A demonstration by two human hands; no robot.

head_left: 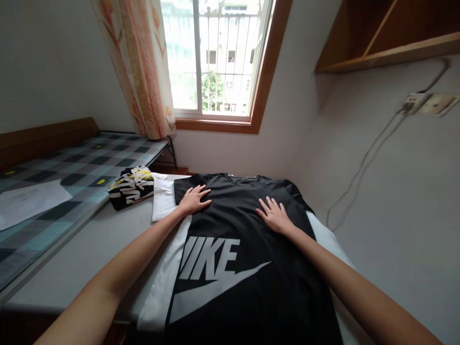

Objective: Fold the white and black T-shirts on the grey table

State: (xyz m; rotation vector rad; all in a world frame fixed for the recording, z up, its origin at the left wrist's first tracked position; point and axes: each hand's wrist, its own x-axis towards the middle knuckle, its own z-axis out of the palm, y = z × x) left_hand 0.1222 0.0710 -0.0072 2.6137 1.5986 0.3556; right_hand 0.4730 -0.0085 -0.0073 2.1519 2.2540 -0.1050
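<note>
T-shirt (247,206), the black one with the big grey NIKE lettering and swoosh, is lying spread across the pale tabletop (89,254), its neckline pointing towards the window (223,62). And the left hand (195,199) is resting palm-down near the sleeve, opened flat with its fingers apart, while the right hand (276,215) is pressing on the other side of the chest, just as open; neither one is gripping anything. White fabric (164,196) is showing along both sides of the black, though whether it is belonging to the same garment, I cannot tell. Off beside the left sleeve, a bundled black, white and yellow printed garment (131,187) is sitting on the tabletop. Further left, a sheet of paper (32,201) is lying on the checked bed mat (82,163), and a floral curtain (143,62) is hanging beside the window.
</note>
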